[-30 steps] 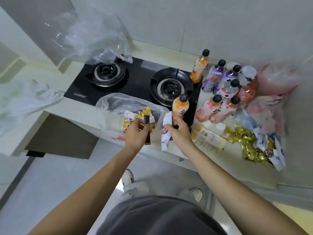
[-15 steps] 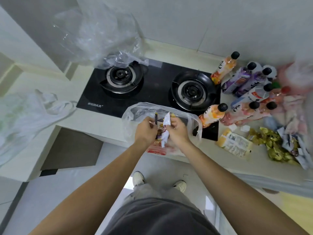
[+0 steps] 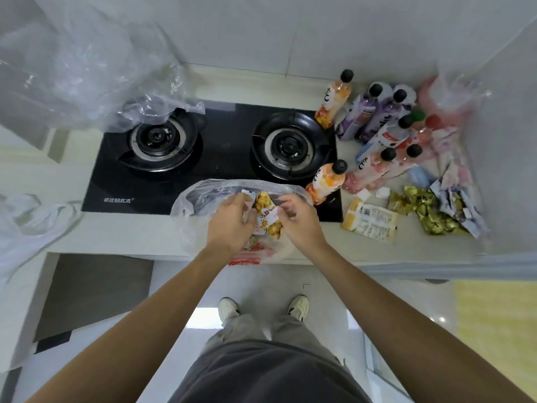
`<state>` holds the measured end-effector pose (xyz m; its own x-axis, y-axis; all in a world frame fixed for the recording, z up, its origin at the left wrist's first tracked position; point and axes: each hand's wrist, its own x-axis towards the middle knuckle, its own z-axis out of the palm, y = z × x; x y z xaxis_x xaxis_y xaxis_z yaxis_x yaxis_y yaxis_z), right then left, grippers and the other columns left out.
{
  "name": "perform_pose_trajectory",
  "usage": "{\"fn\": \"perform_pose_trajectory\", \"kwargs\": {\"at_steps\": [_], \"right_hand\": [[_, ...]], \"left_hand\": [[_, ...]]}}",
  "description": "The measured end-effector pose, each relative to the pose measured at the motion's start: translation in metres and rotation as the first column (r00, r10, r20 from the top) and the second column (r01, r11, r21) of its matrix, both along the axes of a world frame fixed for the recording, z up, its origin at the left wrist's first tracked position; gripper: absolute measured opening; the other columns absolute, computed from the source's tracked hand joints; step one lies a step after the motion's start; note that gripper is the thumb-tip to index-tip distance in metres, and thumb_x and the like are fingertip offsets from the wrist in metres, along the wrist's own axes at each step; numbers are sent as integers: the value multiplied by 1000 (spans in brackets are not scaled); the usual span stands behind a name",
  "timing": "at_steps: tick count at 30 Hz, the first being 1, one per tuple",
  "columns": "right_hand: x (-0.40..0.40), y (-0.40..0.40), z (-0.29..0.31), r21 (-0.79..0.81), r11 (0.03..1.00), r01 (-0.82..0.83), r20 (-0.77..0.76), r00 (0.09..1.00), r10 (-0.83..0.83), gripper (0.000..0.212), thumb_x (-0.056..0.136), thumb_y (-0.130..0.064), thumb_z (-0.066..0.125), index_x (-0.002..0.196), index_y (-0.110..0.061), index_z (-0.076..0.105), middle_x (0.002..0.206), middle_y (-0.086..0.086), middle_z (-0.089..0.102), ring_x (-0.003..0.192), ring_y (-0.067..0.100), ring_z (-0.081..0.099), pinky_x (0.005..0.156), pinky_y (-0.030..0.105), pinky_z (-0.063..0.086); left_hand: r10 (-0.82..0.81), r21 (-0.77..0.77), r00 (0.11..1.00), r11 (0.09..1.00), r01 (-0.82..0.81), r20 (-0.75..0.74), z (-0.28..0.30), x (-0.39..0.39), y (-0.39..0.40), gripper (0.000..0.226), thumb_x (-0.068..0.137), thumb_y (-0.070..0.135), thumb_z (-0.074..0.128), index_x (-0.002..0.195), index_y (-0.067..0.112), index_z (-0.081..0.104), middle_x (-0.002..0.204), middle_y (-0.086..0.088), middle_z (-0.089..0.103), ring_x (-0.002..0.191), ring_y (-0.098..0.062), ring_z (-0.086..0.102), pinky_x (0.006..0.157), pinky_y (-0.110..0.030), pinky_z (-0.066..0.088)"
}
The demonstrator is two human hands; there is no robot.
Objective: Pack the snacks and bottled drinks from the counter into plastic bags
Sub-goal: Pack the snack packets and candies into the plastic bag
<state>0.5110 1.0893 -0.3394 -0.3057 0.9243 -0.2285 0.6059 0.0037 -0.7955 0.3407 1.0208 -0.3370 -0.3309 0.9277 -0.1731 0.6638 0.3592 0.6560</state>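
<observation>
Two hands work at the mouth of the clear plastic bag (image 3: 186, 205): the left hand (image 3: 229, 225) and right hand (image 3: 299, 222) both pinch a yellow snack packet (image 3: 268, 216) between them. Advisable: lower it fully inside before letting go, since the orange drink bottle (image 3: 325, 181) stands just beyond the right hand.

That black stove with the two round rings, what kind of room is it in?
Most likely a home kitchen. The black two-burner gas stove is set into a pale counter against a tiled wall, and drink bottles and snack packets sit on the counter beside it.
</observation>
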Motion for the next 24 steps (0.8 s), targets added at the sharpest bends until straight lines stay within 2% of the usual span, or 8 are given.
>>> {"fn": "perform_pose_trajectory", "kwargs": {"at_steps": [4,6,10,13,16,19,24], "right_hand": [[42,-3,13,98,994,53,-36,998,-49,21,99,-25,62,117,-17,68,101,-8,71,94,6,67,86,31,58],[66,-3,16,126,989,75,-32,997,-71,21,98,-29,61,116,-21,67,100,-9,69,94,5,66,85,33,58],[126,4,15,186,978,97,45,993,-107,26,97,-26,63,123,-24,63,103,-5,66,97,10,65,85,39,58],[179,14,14,235,964,120,96,985,-146,26,95,-24,63,121,-21,65,106,-3,65,102,15,61,89,40,55],[234,30,13,269,956,114,153,975,-159,24,93,-22,64,117,-19,65,109,-2,64,106,20,59,89,43,53],[290,52,13,303,949,91,204,966,-158,24,94,-23,64,117,-17,65,111,1,63,108,24,58,85,41,52],[376,95,11,310,948,76,299,938,-173,23,93,-22,61,115,-15,64,115,5,61,110,30,57,84,40,50]], "left_hand": [[-115,6,990,993,116,-80,13,31,15,29,95,30,57,123,23,57,116,1,60,109,-23,55,76,-38,50],[-162,24,979,986,166,-120,18,52,22,30,96,32,56,124,23,58,120,1,60,111,-23,55,74,-35,47],[-270,98,951,953,286,-152,26,98,38,23,97,33,56,118,23,59,110,-1,61,108,-26,55,74,-38,50],[-335,116,915,923,366,-224,28,143,55,30,96,33,59,120,16,59,110,-5,62,106,-29,57,73,-41,53],[-353,102,902,917,386,-248,30,195,76,37,97,37,58,128,18,59,116,-5,63,112,-29,58,77,-43,55],[-394,79,868,897,435,-303,29,249,98,39,95,40,52,125,17,59,108,-5,61,104,-30,57,73,-43,55],[-422,10,856,896,445,-300,25,337,138,38,98,36,56,132,20,56,121,-5,60,113,-30,56,78,-43,55]]}}
